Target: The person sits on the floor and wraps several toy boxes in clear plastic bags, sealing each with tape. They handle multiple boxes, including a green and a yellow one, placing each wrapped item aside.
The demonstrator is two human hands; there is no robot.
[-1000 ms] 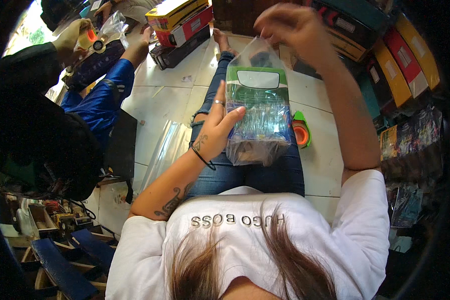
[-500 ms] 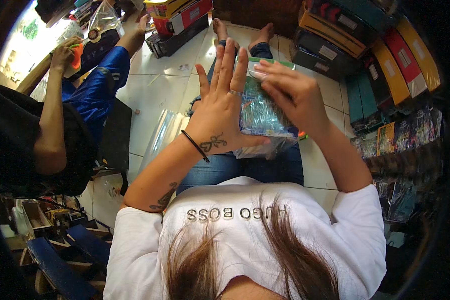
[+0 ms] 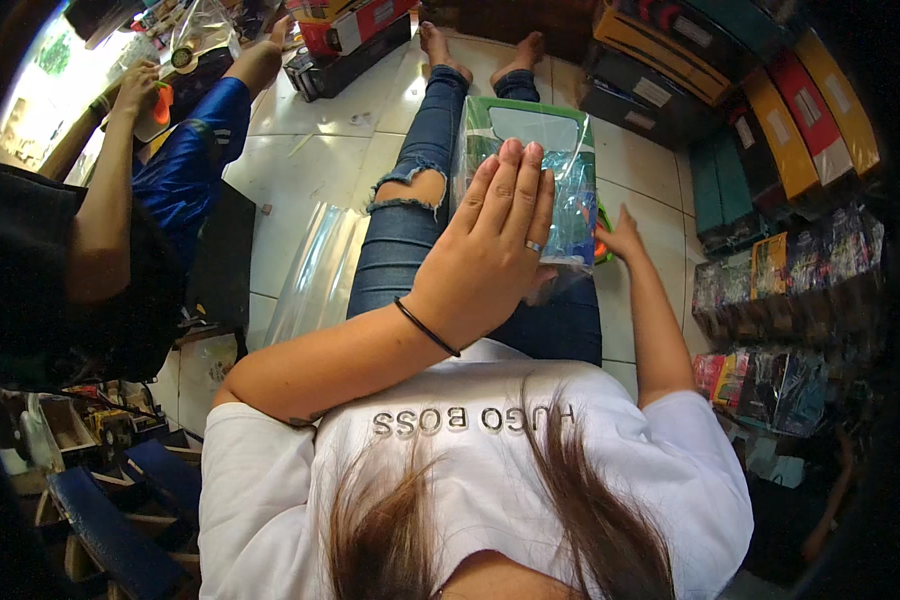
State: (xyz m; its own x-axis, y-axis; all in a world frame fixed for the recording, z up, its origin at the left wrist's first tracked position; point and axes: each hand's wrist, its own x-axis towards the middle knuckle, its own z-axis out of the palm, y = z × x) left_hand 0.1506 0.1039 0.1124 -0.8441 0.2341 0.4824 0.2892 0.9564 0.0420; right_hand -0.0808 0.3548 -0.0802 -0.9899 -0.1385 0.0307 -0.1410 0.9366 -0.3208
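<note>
On my lap lies a flat box [image 3: 578, 168] in green and blue, wrapped in clear shiny plastic film. My left hand [image 3: 505, 215] rests flat on it, fingers stretched out side by side, with a ring on one of them. To the right of my thigh, my right hand [image 3: 624, 236] reaches down with thumb and a finger spread. Its thumb overlaps a green and orange plastic thing [image 3: 603, 252], partly hidden behind the box, whose kind I cannot make out. A firm hold on it does not show.
Clear plastic sheets [image 3: 315, 268] lie left of my legs. A co-worker [image 3: 120, 220] sits at the left, an orange thing [image 3: 164, 103] in hand. Large boxes [image 3: 650, 92] and wrapped packages [image 3: 770, 270] are stacked at the right. Wooden pieces [image 3: 120, 500] lie at the lower left.
My left hand has moved right and closed its fingers together on the box. My right hand has left the box and gone down to the green and orange thing.
</note>
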